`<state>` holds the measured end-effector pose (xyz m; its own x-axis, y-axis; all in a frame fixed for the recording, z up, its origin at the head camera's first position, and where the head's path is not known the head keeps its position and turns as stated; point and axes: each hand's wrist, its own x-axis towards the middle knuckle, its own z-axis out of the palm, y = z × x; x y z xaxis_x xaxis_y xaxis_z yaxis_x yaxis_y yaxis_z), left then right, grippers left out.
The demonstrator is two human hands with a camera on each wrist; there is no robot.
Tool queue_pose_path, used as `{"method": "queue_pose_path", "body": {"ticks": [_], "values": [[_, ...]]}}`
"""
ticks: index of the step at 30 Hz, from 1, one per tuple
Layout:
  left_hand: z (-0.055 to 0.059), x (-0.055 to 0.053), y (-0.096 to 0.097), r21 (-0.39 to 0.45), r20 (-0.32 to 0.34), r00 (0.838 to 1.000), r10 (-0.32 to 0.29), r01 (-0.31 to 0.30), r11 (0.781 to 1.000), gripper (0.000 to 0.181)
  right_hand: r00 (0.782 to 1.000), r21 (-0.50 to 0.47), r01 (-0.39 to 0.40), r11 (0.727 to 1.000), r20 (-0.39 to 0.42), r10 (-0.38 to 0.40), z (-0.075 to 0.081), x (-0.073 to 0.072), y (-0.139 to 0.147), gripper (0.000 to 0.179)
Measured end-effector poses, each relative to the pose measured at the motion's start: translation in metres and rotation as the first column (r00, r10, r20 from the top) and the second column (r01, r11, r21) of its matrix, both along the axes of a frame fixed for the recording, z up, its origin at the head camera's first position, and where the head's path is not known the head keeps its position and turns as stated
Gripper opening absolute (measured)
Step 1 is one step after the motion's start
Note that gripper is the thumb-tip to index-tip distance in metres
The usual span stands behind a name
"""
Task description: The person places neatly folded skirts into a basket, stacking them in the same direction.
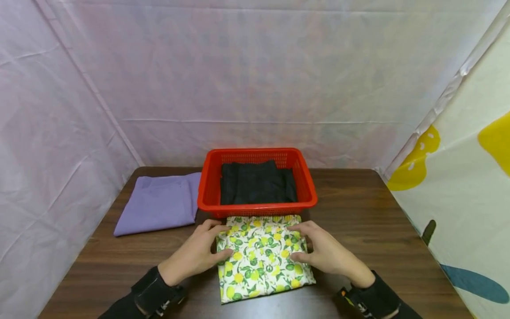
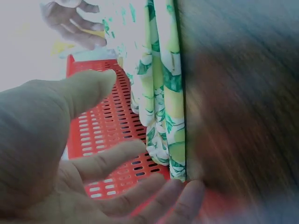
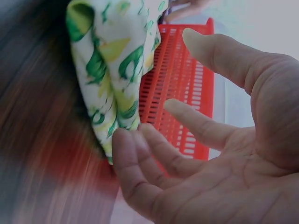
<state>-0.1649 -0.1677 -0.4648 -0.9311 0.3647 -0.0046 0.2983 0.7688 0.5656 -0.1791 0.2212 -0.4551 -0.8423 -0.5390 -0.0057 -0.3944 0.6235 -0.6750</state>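
Observation:
A folded white cloth with a lemon and green-leaf print lies on the table, its far edge right by the basket. My left hand is at its left side and my right hand at its right. In the left wrist view the left hand's fingers are spread, thumb apart, with the tips near the cloth's layered edge. The right wrist view has the right hand's loosely bent fingers close to the other folded edge. Whether the fingertips touch the fabric I cannot tell.
A red perforated plastic basket stands behind the lemon cloth, with folded black fabric inside. Left of it lies a folded purple cloth, close against the basket. The brown wooden table ends at light fabric walls.

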Motion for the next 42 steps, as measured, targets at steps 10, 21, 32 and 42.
{"method": "queue_pose_path", "body": {"ticks": [10,21,32,42], "values": [[0.008,0.007,-0.006,-0.007,0.174,0.97,0.168,-0.169,0.986,0.085,0.962,-0.041,0.149,0.988,0.238,-0.135,0.001,-0.003,0.019,0.097],[0.002,0.01,-0.003,0.006,0.251,0.944,0.213,-0.222,0.975,0.097,0.86,-0.13,0.266,0.955,0.48,-0.174,-0.005,-0.004,0.017,0.117],[0.004,0.009,0.01,0.026,0.258,0.948,0.185,-0.198,0.98,0.086,0.865,-0.052,0.264,0.963,0.455,-0.213,-0.005,-0.011,0.002,0.117],[0.005,0.004,0.018,0.038,0.295,0.94,0.17,-0.19,0.981,0.084,0.864,-0.03,0.272,0.962,0.448,-0.23,-0.008,-0.013,-0.012,0.116]]}}
